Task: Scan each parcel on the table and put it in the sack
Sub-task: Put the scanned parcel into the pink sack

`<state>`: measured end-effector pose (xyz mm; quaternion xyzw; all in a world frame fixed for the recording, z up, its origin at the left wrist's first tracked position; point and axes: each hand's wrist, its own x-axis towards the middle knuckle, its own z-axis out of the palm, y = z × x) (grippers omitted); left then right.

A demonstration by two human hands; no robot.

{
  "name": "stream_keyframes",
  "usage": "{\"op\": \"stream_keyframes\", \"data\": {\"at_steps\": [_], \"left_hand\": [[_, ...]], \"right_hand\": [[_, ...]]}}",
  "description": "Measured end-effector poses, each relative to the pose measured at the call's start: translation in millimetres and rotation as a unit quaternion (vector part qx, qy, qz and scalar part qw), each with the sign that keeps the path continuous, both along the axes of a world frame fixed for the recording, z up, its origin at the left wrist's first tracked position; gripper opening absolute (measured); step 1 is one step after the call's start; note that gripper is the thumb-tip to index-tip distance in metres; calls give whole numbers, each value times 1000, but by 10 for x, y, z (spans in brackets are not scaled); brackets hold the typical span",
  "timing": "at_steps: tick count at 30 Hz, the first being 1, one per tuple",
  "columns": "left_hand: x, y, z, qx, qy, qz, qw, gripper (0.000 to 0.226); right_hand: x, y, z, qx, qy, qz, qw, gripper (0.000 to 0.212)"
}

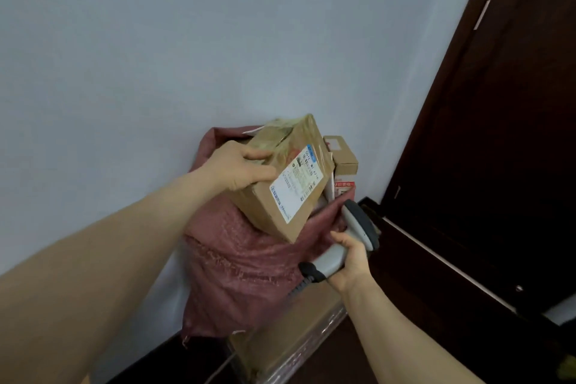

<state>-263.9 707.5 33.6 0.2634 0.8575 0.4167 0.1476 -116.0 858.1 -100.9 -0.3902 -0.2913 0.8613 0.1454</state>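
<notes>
Brown cardboard parcel [280,178] tilted over mouth of red woven sack [243,259], left hand [246,168] gripping top edge, ready for drop; right hand [352,262] wrapped round grey barcode scanner [349,240], held aside.

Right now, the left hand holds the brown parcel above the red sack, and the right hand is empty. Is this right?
Not quite. The right hand is not empty: it grips a grey barcode scanner, as the head view shows. The rest stands: the left hand holds the brown parcel above the red sack.
</notes>
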Motion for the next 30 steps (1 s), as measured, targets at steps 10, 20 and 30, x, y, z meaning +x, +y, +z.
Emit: {"op": "stream_keyframes", "data": {"at_steps": [10, 20, 30], "left_hand": [[76, 46, -6, -37, 9, 39, 999, 82], [339, 400, 192, -105, 111, -8, 988, 68], [722, 765, 577, -230, 260, -74, 935, 70]], "right_hand": [[-180, 369, -235, -51, 55, -14, 997, 25], [235, 632, 240, 34, 69, -56, 995, 38], [526, 683, 974, 64, 215, 23, 974, 15]]}}
